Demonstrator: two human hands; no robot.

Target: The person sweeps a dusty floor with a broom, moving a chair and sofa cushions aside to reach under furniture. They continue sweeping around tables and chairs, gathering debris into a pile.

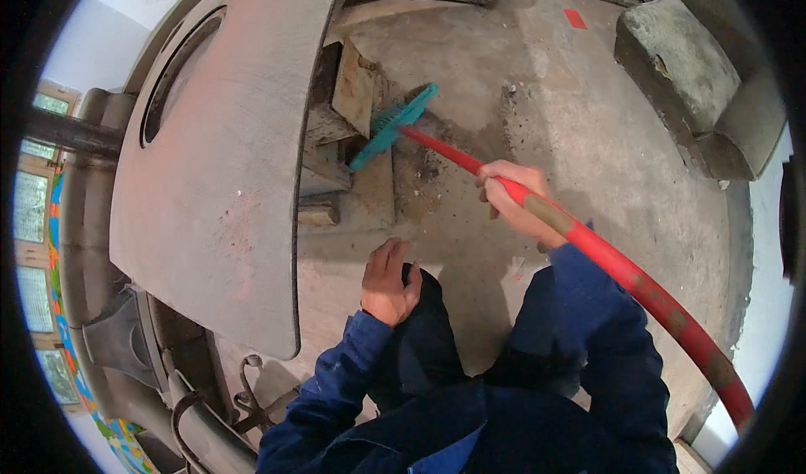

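Note:
My right hand [519,195] is closed around the red handle [638,282] of a broom, whose paint is worn brown in patches. The handle slants from the lower right down to the teal broom head [395,127], which sits against a wooden table base [357,96]. Dark dirt and small crumbs [432,172] lie on the floor beside the broom head. My left hand [388,285] rests by my left knee, with its fingers stretched out and nothing in it.
A dusty grey tabletop [252,146] with an oval inset overhangs the base on the left. At the upper right stands a worn padded armchair [680,62]. An office chair [252,394] is at the lower left, and a red scrap [575,19] lies on the concrete floor.

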